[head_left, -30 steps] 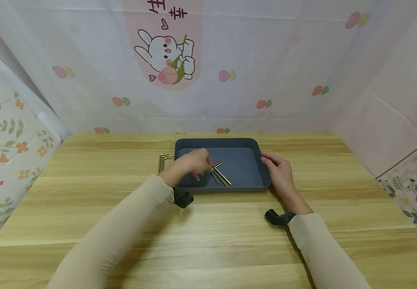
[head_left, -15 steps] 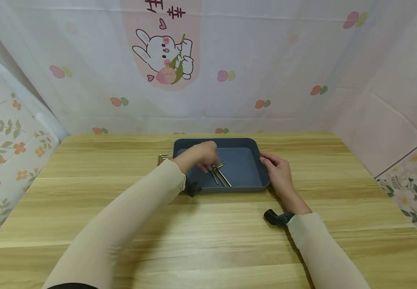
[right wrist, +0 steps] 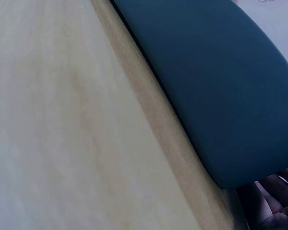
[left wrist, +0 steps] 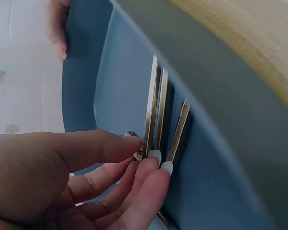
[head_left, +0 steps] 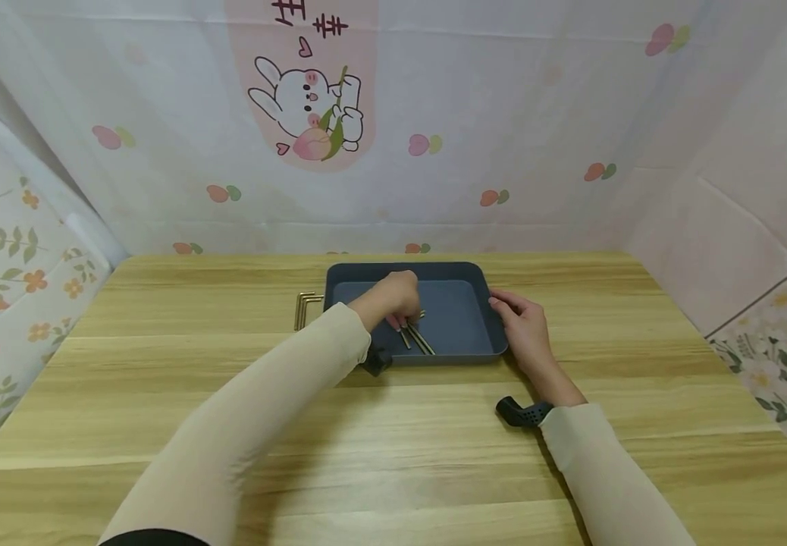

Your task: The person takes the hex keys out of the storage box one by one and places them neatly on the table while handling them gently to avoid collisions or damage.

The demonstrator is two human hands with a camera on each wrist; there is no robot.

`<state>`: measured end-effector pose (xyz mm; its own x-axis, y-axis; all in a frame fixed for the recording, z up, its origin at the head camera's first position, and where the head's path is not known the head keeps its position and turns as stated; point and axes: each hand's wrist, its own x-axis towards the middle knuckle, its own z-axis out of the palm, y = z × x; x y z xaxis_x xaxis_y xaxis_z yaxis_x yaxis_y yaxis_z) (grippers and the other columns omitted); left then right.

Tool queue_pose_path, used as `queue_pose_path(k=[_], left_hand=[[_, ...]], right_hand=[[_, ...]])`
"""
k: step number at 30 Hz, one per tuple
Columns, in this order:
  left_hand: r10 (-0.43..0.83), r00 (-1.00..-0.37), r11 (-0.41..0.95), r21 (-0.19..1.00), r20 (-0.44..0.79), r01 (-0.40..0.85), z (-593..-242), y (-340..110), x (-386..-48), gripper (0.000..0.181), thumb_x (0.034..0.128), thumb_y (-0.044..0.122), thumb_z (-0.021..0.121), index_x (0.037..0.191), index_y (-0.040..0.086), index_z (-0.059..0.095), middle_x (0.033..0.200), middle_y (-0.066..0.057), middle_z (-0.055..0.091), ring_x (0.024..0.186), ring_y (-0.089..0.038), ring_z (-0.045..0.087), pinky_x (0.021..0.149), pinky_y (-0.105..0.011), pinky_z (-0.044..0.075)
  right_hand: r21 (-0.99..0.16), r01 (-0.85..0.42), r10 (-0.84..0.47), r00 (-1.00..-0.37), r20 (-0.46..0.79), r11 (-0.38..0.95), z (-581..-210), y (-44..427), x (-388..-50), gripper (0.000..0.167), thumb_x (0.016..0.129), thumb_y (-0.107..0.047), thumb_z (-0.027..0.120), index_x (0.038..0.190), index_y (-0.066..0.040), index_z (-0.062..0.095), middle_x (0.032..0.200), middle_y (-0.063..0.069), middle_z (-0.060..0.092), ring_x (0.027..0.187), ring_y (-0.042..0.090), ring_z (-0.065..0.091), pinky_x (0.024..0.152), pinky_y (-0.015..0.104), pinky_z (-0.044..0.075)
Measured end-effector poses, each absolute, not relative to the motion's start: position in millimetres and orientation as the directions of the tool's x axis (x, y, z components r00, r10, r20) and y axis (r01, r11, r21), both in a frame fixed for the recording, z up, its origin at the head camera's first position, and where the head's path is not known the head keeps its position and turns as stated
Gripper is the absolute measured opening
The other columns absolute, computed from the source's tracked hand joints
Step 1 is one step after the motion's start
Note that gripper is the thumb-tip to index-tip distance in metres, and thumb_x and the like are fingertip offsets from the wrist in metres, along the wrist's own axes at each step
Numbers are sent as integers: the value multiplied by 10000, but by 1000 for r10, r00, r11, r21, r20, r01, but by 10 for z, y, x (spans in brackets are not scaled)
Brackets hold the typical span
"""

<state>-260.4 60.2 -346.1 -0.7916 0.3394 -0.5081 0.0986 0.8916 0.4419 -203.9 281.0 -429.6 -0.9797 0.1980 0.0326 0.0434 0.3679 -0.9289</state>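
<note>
Several brass-coloured L-shaped hex keys (head_left: 423,343) lie inside a shallow blue-grey tray (head_left: 462,311). My left hand (head_left: 396,296) reaches down into the tray and pinches at the hex keys. In the left wrist view, thumb and fingertips close about the bundle of hex keys (left wrist: 151,105), and the fingers hide their lower ends. How many are pinched I cannot tell. At the tray's right wall, my right hand (head_left: 528,327) grips the rim, thumb on top. The right wrist view has the tray's outer wall (right wrist: 206,86) and part of the right hand (right wrist: 278,206).
More hex keys (head_left: 300,311) lie on the wooden table (head_left: 434,447) just left of the tray. A printed cloth (head_left: 503,114) hangs behind the table's far edge, with patterned cloth on both sides.
My left hand has moved right within the tray, its fingers now over the bent ends of the hex keys. The right hand stays at the tray's rim.
</note>
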Motion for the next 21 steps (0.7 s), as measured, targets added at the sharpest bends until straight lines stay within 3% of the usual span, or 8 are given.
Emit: queue_pose_path(k=[6, 10, 13, 15, 18, 21], left_hand=[[331, -816, 894, 435, -473, 110, -3485, 594, -2648, 376, 971, 103, 668, 1321, -17, 601, 780, -94, 696, 591, -158, 642, 744, -326, 638], [324, -843, 895, 429, -430, 126, -3501, 599, -2672, 319, 1005, 113, 608, 1304, 2, 594, 847, -96, 674, 573, -154, 609, 623, -295, 605], [319, -866, 900, 411, -385, 149, -3521, 598, -2689, 171, 1030, 129, 557, 1107, 36, 677, 786, -62, 621, 509, -136, 539, 493, -261, 491], [320, -882, 897, 411, -345, 165, -3541, 591, -2700, 197, 1036, 135, 541, 929, 69, 693, 725, -35, 570, 485, -129, 488, 462, -255, 410], [324, -903, 873, 457, -282, 170, -3574, 575, -2713, 243, 1028, 117, 551, 819, 97, 674, 716, -27, 573, 537, -137, 476, 493, -260, 383], [325, -917, 816, 559, -229, 150, -3608, 566, -2726, 160, 1000, 69, 579, 912, 62, 712, 912, -62, 677, 661, -153, 547, 567, -265, 440]], right_hand=[[-930, 35, 193, -980, 39, 365, -4300, 2801, -2042, 422, 1045, -300, 566, 1390, -64, 619, 1438, 131, 604, 1327, 232, 543, 926, 102, 438], [-931, 34, 194, -980, 40, 363, -4301, 2803, -2038, 421, 1047, -292, 563, 1392, -57, 616, 1438, 135, 603, 1324, 234, 544, 907, 77, 437], [-931, 34, 197, -980, 41, 365, -4306, 2807, -2042, 420, 1047, -288, 565, 1392, -54, 616, 1434, 137, 605, 1322, 232, 546, 905, 75, 437], [-930, 35, 199, -979, 41, 365, -4308, 2807, -2045, 420, 1047, -289, 564, 1392, -55, 616, 1433, 138, 606, 1319, 231, 546, 906, 76, 439], [-930, 38, 203, -978, 39, 365, -4312, 2803, -2050, 419, 1046, -291, 566, 1391, -60, 618, 1430, 134, 609, 1315, 225, 548, 906, 75, 438], [-932, 39, 204, -978, 38, 360, -4314, 2806, -2053, 418, 1046, -294, 567, 1390, -64, 620, 1430, 130, 610, 1314, 222, 549, 907, 71, 438]])
